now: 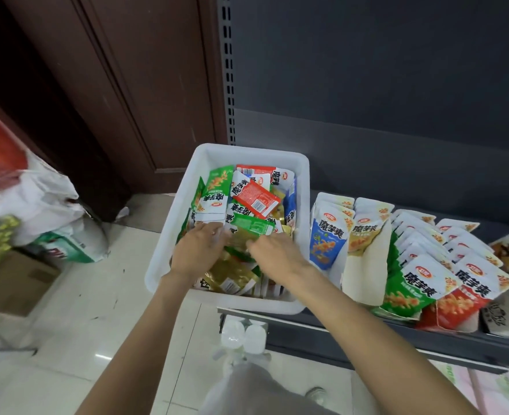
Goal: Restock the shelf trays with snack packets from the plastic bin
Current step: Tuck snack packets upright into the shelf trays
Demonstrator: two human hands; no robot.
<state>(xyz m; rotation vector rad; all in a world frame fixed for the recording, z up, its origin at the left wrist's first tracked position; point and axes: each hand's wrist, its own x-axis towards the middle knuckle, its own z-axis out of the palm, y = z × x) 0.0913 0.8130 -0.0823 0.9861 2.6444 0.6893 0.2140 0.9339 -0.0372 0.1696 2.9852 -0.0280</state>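
Observation:
A white plastic bin (169, 235) rests on the left end of the shelf, full of mixed snack packets: green (214, 190), red (256, 199), blue and gold. Both my hands are inside it. My left hand (197, 250) lies palm down on the pile, fingertips touching a white-and-green packet. My right hand (272, 250) reaches in beside it, fingers at a green packet (251, 226); whether it grips anything is unclear. To the right, cardboard shelf trays (359, 280) hold upright rows of blue (326, 241), yellow, green (408, 292) and red (468, 295) packets.
The grey shelf edge (367, 333) runs below the bin and trays. A dark back panel rises behind. Left on the tiled floor stand white bags (37, 202) and a cardboard box (13, 283). Bottles (241, 336) sit below the shelf.

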